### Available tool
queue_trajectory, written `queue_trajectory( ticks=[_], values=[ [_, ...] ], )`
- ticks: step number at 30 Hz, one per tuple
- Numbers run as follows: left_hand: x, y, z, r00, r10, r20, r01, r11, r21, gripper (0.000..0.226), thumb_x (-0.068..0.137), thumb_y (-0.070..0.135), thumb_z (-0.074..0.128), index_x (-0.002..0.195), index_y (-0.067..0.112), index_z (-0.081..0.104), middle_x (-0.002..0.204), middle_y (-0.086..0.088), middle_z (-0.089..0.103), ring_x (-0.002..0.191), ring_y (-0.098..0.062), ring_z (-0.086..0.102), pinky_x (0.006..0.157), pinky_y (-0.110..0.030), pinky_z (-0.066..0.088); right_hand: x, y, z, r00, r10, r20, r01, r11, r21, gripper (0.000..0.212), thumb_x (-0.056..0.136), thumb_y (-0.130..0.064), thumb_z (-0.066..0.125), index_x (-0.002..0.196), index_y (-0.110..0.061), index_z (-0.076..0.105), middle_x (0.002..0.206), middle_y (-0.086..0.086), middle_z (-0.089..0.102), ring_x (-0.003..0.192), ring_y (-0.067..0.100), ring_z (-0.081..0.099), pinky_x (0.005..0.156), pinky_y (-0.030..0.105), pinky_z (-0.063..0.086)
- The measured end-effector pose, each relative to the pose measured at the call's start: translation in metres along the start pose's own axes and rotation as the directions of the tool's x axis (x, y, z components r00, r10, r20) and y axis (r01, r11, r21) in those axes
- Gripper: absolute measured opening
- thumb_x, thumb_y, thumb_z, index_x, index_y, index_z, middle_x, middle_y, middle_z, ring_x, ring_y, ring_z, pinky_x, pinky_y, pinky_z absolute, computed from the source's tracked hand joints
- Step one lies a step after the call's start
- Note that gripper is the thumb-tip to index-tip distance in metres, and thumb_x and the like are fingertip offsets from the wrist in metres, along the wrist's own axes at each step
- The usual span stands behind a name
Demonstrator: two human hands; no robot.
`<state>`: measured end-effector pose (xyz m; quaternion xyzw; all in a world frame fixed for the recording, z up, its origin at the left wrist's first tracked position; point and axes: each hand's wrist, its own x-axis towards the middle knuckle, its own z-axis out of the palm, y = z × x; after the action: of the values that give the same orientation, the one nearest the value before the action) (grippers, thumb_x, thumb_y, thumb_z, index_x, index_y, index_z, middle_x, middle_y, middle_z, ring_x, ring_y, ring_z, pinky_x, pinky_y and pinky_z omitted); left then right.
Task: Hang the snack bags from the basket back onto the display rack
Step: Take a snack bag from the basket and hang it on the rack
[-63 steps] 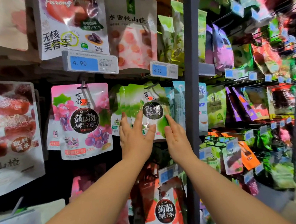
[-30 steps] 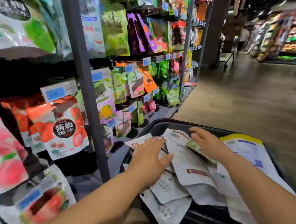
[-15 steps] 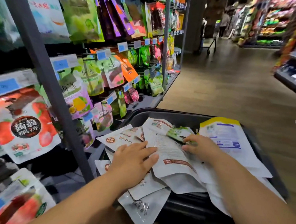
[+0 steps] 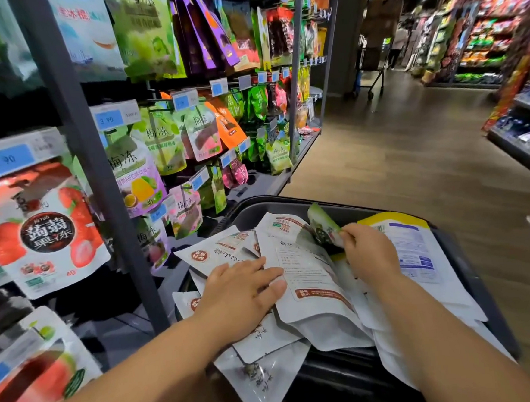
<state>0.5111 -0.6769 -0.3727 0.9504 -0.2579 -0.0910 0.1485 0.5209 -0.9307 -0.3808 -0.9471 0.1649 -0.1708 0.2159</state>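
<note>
The left of the view is filled by the display rack (image 4: 93, 181), on whose pegs rows of hanging bags are carried behind blue price tags (image 4: 6, 160); a red strawberry bag (image 4: 46, 235) is hung at its near end. A wooden floor (image 4: 411, 159) is spread to the right of it, with further shelves (image 4: 521, 120) at the aisle's far side. A dark basket (image 4: 470, 280) is seen just beside the rack's foot, and it is heaped with snack bags (image 4: 314, 294), mostly white pouches lying flat and overlapping, some hung over its near edge. A larger white bag with a yellow top (image 4: 414, 250) is laid along the basket's right edge. The left hand (image 4: 239, 296) is laid flat on the white pouches by the basket's left edge, its fingers straight and slightly spread, with nothing gripped. The right hand (image 4: 371, 256) is held toward the basket's far edge, its fingers curled, and a green snack bag (image 4: 323, 225) is pinched between thumb and fingertips; that bag is held tilted above the pile, its free end pointed at the far rim.
</note>
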Motion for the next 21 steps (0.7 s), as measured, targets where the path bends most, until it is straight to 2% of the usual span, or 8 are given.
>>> queue_trajectory(
  ticks=[3,6,11,13,17,19,21],
  values=[
    [0.0,0.0,-0.001,1.0,-0.005,0.001,0.005,1.0,-0.003,0.051,0.098,0.064,0.021,0.145,0.05,0.034,0.161,0.018,0.019,0.148,-0.005,0.015,0.12,-0.041,0.005,0.002,-0.007,-0.015,0.989,-0.081,-0.125,0.092,0.992,0.087,0.023,0.101,-0.025,0.047,0.096,-0.016,0.068,0.087,0.002,0.064,0.077,0.022,0.05,0.062,0.031,0.035],
    [0.0,0.0,-0.001,1.0,-0.005,0.006,0.005,1.0,-0.007,0.051,0.098,0.064,0.021,0.145,0.051,0.034,0.161,0.017,0.02,0.148,-0.006,0.015,0.12,-0.041,0.005,0.004,-0.02,-0.033,0.97,-0.148,-0.193,0.167,0.982,0.086,0.024,0.101,-0.025,0.049,0.089,-0.014,0.067,0.078,0.001,0.059,0.073,0.024,0.048,0.061,0.034,0.034],
    [0.0,0.001,-0.005,1.0,-0.017,0.009,0.017,0.999,-0.034,0.051,0.098,0.065,0.024,0.145,0.05,0.036,0.161,0.017,0.021,0.147,-0.006,0.017,0.12,-0.04,0.006,0.001,-0.043,-0.068,0.909,-0.284,-0.305,0.351,0.916,0.193,0.02,0.1,-0.022,0.054,0.088,-0.014,0.069,0.076,0.004,0.066,0.074,0.027,0.057,0.068,0.042,0.05],
    [-0.002,0.004,-0.009,0.999,-0.045,0.003,0.045,0.995,-0.091,0.052,0.097,0.064,0.031,0.145,0.046,0.038,0.16,0.018,0.024,0.146,-0.009,0.022,0.12,-0.037,0.009,-0.002,-0.052,-0.08,0.901,-0.323,-0.29,0.4,0.876,0.269,0.017,0.098,-0.019,0.057,0.089,-0.015,0.071,0.077,0.003,0.068,0.075,0.024,0.059,0.07,0.043,0.051],
    [-0.004,0.005,-0.019,0.989,-0.125,-0.077,0.084,0.913,-0.4,0.068,0.085,0.065,0.056,0.145,0.036,0.041,0.149,0.01,0.044,0.134,-0.018,0.043,0.112,-0.038,0.036,-0.01,-0.067,-0.103,0.892,-0.43,-0.138,0.442,0.771,0.458,0.025,0.096,-0.012,0.06,0.081,-0.03,0.068,0.075,-0.003,0.066,0.068,0.007,0.055,0.067,0.027,0.046],
    [-0.006,0.009,-0.026,0.984,-0.126,-0.13,0.041,0.856,-0.516,0.083,0.077,0.06,0.069,0.147,0.032,0.035,0.143,0.013,0.042,0.13,-0.012,0.045,0.105,-0.031,0.04,-0.011,-0.073,-0.112,0.865,-0.5,-0.051,0.455,0.737,0.5,0.026,0.096,-0.011,0.06,0.083,-0.032,0.068,0.072,-0.012,0.065,0.066,-0.002,0.053,0.066,0.02,0.044],
    [-0.008,0.013,-0.035,0.979,-0.118,-0.164,-0.016,0.764,-0.645,0.083,0.072,0.048,0.08,0.141,0.033,0.038,0.128,0.022,0.047,0.112,0.005,0.052,0.088,-0.015,0.043,-0.01,-0.081,-0.117,0.838,-0.546,-0.006,0.452,0.686,0.57,0.024,0.095,-0.016,0.061,0.081,-0.034,0.069,0.072,-0.02,0.064,0.067,-0.004,0.055,0.064,0.015,0.044]
  ],
)
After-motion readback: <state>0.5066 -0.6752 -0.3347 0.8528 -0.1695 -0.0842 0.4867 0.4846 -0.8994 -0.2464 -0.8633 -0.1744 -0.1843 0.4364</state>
